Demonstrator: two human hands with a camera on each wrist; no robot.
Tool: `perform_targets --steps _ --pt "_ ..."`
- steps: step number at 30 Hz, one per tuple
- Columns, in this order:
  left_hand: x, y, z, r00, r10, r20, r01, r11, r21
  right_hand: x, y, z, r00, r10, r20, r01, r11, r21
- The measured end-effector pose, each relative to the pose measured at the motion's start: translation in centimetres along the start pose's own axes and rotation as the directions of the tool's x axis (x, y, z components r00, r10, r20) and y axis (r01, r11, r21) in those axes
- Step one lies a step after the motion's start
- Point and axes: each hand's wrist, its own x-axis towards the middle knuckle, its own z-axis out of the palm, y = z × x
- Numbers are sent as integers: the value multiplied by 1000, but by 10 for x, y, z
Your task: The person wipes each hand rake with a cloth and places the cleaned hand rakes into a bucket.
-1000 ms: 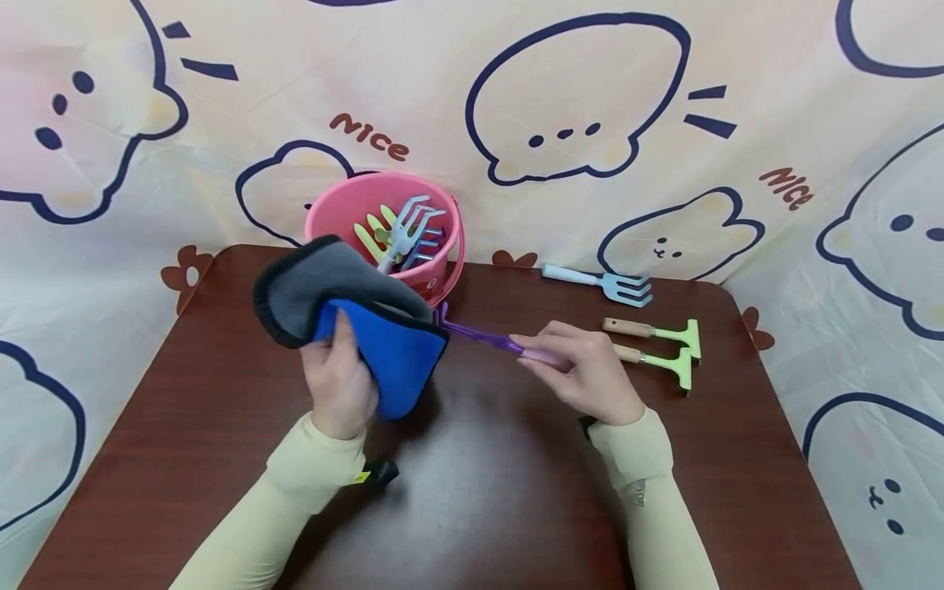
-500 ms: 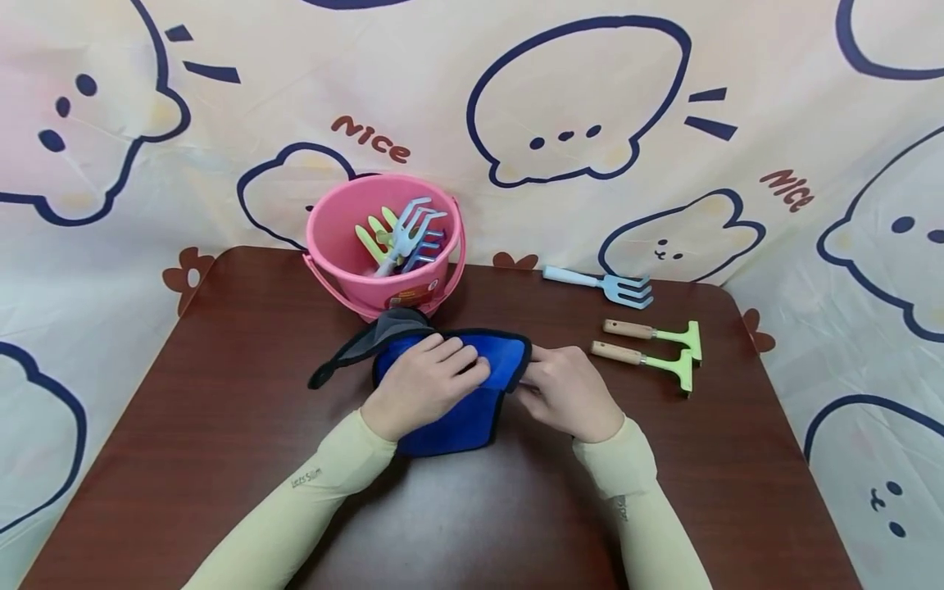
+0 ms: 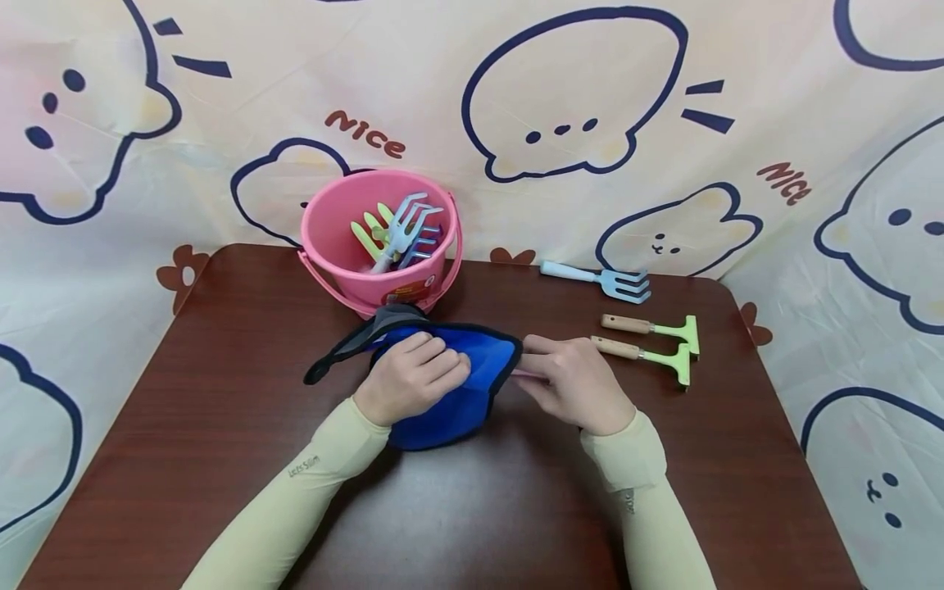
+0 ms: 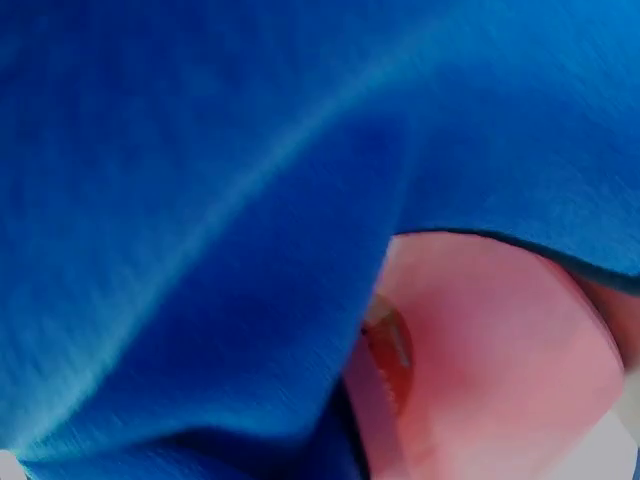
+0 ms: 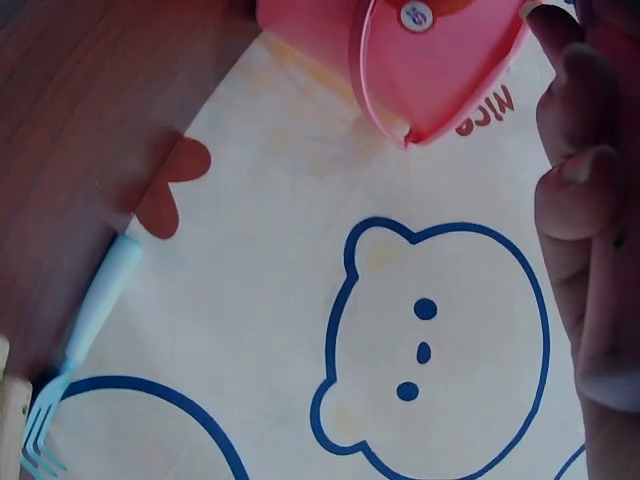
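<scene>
My left hand (image 3: 413, 378) grips a blue cloth (image 3: 442, 422) with black edging and a grey reverse side. This cloth also fills much of the left wrist view. Low over the table, my right hand (image 3: 578, 381) holds the pink handle (image 3: 527, 374) of a purple hand rake. The rake's purple end is hidden under the cloth. At the right edge of the right wrist view, curled fingers (image 5: 575, 185) lie against the pink handle (image 5: 612, 300).
Behind the hands stands a pink bucket (image 3: 354, 279) holding light blue, green and dark blue tools. A light blue hand fork (image 3: 590, 280) lies at the back right. In front of it are two green scrapers with wooden handles, one farther (image 3: 649, 326) and one nearer (image 3: 642, 353).
The cloth has come down from in front of the bucket and right, over the rake's purple end. My left hand went with it. Over the last half second both hands shifted only slightly.
</scene>
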Motion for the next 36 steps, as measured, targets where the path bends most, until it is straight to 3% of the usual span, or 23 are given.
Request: perform_targets --steps 9,18,21,23,26,28,30,32,34,36 --pt "-13 -16 8 998 -25 -50 27 999 35 -2 6 -5 1000 -16 -14 16 999 -29" --pt "-16 -27 10 996 -74 42 80 985 -153 -4 8 -8 1000 9 -3 -9 1000 -21" --pt "-16 -27 11 986 -158 60 168 952 -256 -5 9 -7 1000 10 -12 -10 1000 -24" --pt "-15 -27 11 965 -254 70 263 903 -339 -5 10 -7 1000 9 -19 -9 1000 -22" --pt "-15 -27 9 900 -432 65 414 795 -443 -5 11 -6 1000 4 -21 -4 1000 -14" --pt "-15 -29 8 836 -546 54 506 729 -461 -5 12 -6 1000 8 -20 -7 1000 19" --pt "-16 -32 8 756 -653 40 593 657 -465 -5 13 -6 999 19 -29 -17 998 57" --pt "-16 -34 7 654 -756 39 674 557 -486 -6 14 -7 998 33 -55 -27 995 91" --pt "-14 -35 7 530 -845 74 723 405 -560 -5 14 -8 994 47 -99 -36 993 109" --pt "-10 -32 7 406 -898 171 710 192 -678 -4 14 -7 988 58 -142 -42 993 114"
